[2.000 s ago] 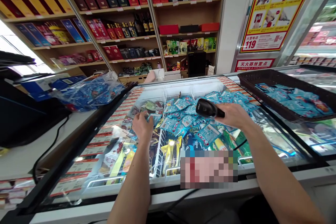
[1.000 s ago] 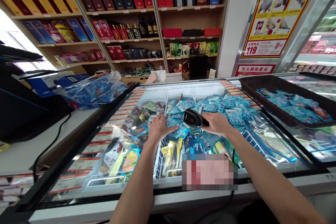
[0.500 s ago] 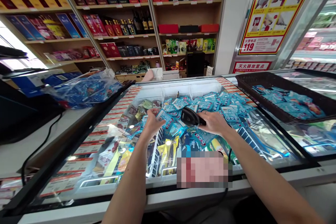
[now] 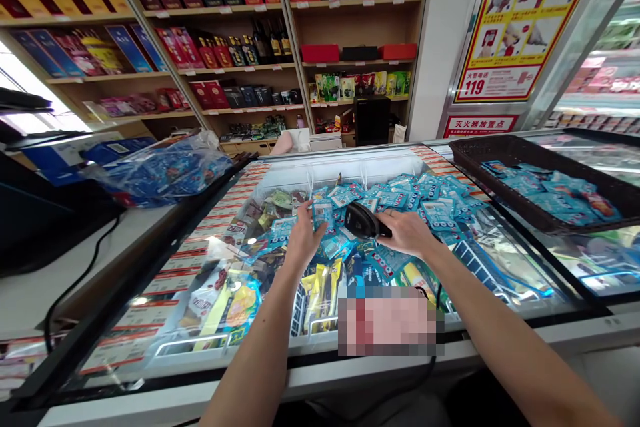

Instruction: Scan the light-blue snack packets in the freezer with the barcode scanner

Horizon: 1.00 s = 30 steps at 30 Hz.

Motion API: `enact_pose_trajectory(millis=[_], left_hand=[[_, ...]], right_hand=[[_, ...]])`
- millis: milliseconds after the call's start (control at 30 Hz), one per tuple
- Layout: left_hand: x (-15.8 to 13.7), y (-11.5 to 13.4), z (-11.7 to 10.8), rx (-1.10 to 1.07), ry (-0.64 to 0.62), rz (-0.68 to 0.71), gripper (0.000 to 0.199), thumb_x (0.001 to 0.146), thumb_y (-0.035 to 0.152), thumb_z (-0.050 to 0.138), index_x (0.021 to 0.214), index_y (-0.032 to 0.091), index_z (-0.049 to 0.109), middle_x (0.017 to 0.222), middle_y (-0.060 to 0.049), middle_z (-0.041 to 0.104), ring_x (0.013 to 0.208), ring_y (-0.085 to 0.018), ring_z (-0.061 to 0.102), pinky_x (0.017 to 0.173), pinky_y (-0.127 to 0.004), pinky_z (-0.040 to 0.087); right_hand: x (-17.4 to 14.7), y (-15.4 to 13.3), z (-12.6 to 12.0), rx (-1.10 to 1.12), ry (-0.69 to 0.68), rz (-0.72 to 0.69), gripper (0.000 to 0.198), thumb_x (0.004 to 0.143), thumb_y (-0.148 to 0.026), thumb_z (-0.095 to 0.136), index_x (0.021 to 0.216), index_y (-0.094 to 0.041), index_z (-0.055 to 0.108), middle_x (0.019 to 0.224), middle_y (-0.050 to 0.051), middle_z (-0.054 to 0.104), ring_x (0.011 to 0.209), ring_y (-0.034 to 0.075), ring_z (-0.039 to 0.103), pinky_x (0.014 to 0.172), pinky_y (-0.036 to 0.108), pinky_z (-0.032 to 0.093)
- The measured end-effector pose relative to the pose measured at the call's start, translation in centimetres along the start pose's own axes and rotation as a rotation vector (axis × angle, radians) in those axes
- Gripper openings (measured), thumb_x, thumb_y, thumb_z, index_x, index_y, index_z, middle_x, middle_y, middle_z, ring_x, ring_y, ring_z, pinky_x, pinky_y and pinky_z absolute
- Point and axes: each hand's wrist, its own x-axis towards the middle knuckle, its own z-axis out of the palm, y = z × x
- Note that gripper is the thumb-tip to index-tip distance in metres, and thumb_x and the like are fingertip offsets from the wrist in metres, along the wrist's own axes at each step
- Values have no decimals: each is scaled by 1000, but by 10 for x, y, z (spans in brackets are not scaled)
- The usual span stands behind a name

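Your left hand [image 4: 304, 235] reaches over the white-edged chest freezer [image 4: 325, 373], its thumb and fingers closed narrowly about a small, flat blue plastic packet with a white barcode patch [image 4: 323, 212]. That packet is upright enough to show its barcode side to you, just left of the black plastic handheld scanner [image 4: 363, 221], with the heap of similar glossy blue packets [image 4: 395, 199] behind and to the right. Your right hand [image 4: 407, 232] is wrapped around the scanner's handle, its rounded head directed left, toward the packet; a narrow gap seems to lie between them, though you cannot be sure from this angle. A thin black cord [image 4: 439, 295] hangs below your right wrist. Nearer to you, slim yellow wrappers [image 4: 325, 287] lie beside the white wire divider [image 4: 297, 310]. To the right, a dark brown shallow plastic tray [image 4: 465, 161] holds more blue packets, and to the left a bulging clear plastic bag [image 4: 165, 170] full of blue wrappers rests beside the freezer. Wooden shelves [image 4: 360, 65] with boxes and bottles stand behind.
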Motion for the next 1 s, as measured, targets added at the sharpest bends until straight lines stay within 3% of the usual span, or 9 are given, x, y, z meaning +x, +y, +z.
enact_pose_trajectory(millis=[100, 267, 400, 567, 1000], left_hand=[[2, -5, -2, -45, -35, -21, 59, 78, 36, 54, 129, 16, 31, 109, -11, 62, 88, -20, 62, 74, -33, 47], [3, 3, -15, 57, 56, 0, 44, 83, 42, 48, 123, 25, 48, 113, -5, 63, 102, -21, 59, 85, -34, 45], [1, 12, -14, 61, 32, 30, 44, 83, 41, 48, 126, 29, 46, 123, -2, 58, 112, -21, 54, 88, -32, 43], [0, 15, -8, 45, 55, 0, 40, 82, 43, 50, 116, 22, 52, 106, -4, 65, 96, -19, 60, 80, -29, 44], [0, 15, -7, 104, -22, 48, 41, 87, 40, 39, 124, 23, 48, 114, -6, 61, 87, -18, 59, 77, -29, 44]], right_hand=[[0, 1, 0, 2, 13, -9, 37, 80, -40, 54, 112, -22, 55, 92, 3, 65, 76, 17, 60, 56, 26, 30], [-3, 0, 0, 35, 54, -28, 37, 80, -39, 54, 113, -21, 55, 92, 3, 65, 77, 17, 59, 57, 26, 31], [-4, -2, -2, 72, 87, -34, 38, 80, -37, 54, 114, -20, 52, 97, 5, 66, 79, 17, 60, 59, 26, 33], [-5, -4, -5, 39, 80, -32, 37, 78, -37, 56, 110, -18, 53, 91, 4, 66, 73, 17, 60, 58, 27, 32], [-4, -6, -4, 39, 49, -41, 34, 80, -40, 55, 105, -17, 54, 90, 6, 66, 73, 17, 59, 56, 26, 30]])
